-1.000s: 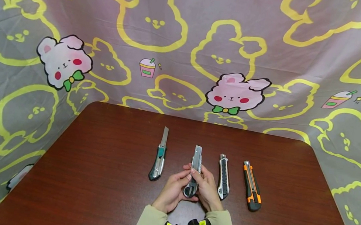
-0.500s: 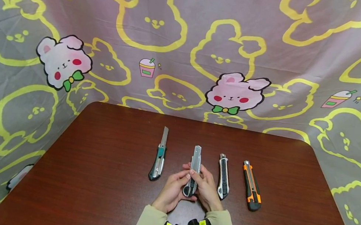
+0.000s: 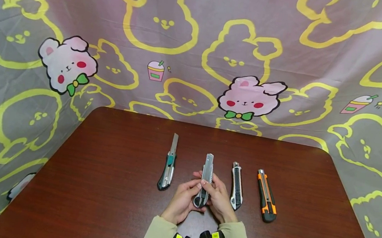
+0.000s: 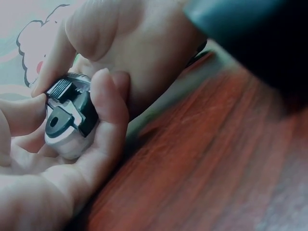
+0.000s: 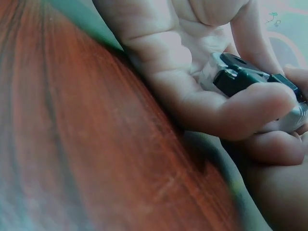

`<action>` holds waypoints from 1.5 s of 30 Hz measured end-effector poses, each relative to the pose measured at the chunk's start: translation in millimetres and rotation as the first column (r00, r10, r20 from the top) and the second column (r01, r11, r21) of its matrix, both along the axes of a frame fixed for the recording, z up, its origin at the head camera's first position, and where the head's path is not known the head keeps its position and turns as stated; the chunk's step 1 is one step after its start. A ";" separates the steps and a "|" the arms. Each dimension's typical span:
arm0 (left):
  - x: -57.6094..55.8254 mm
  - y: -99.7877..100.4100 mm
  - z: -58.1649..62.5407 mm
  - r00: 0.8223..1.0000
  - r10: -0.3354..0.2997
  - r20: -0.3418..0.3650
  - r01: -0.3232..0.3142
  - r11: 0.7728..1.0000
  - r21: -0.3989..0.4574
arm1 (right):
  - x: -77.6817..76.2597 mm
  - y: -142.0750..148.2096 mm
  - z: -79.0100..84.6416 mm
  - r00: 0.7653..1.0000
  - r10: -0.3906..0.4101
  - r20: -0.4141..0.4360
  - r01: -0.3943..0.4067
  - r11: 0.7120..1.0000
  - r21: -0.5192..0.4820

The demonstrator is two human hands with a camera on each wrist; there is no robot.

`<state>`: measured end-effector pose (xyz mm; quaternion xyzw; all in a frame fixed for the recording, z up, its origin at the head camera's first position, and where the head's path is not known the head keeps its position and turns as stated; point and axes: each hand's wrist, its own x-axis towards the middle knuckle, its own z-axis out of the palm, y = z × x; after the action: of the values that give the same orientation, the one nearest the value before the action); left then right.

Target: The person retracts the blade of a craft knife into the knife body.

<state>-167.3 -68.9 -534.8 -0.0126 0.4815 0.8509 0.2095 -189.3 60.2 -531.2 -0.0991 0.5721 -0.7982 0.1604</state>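
Note:
A silver snap-off utility knife (image 3: 208,169) with a black end stands between both hands in the head view, its head pointing away from the person. My left hand (image 3: 182,201) holds it from the left, with fingers around its lower part. The right hand (image 3: 219,201) grips it from the right, its thumb lying across the front of the body. In the left wrist view the knife's black end (image 4: 60,124) and ridged black slider (image 4: 61,90) show between the fingers. The right wrist view shows the black end (image 5: 231,82) too; much of the body is hidden by fingers.
On the brown table (image 3: 98,187) lies a green-and-black utility knife (image 3: 168,167) with its blade out, left of the hands. To their right lie a grey-and-black utility knife (image 3: 236,187) and an orange-and-black one (image 3: 267,198). A patterned cloth (image 3: 190,64) hangs behind the table.
The held knife has turned very slightly in the hands, and the left fingers below its end have drawn in a little. The other knives have stayed in place.

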 end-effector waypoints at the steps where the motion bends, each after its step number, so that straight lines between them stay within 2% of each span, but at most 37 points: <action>1: 0.0 0.1 0.0 1.000 0.000 -0.001 0.000 1.000 0.001 | -0.1 0.3 0.1 1.000 0.003 -0.002 -0.003 1.000 -0.001; 14: -0.4 0.1 -0.3 1.000 -0.004 -0.008 0.004 1.000 0.021 | -0.5 2.3 1.6 1.000 0.031 0.008 -0.031 1.000 0.001; 24: 0.7 -0.6 -0.7 1.000 -0.004 -0.017 0.004 1.000 0.031 | -1.3 3.0 1.0 0.998 0.053 -0.041 -0.054 0.998 -0.014; 37: 0.7 -1.8 -0.8 1.000 0.011 -0.016 -0.010 0.999 0.032 | -1.4 3.1 2.9 0.998 0.058 -0.021 -0.058 0.998 -0.010; 45: 1.3 -1.4 -0.9 1.000 0.009 -0.015 -0.008 0.999 0.031 | -1.4 4.5 2.5 0.995 0.086 -0.048 -0.088 0.995 -0.037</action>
<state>-166.0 -70.3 -535.7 -0.0052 0.4698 0.8592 0.2026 -190.7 64.6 -528.6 -0.1454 0.5550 -0.7990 0.1800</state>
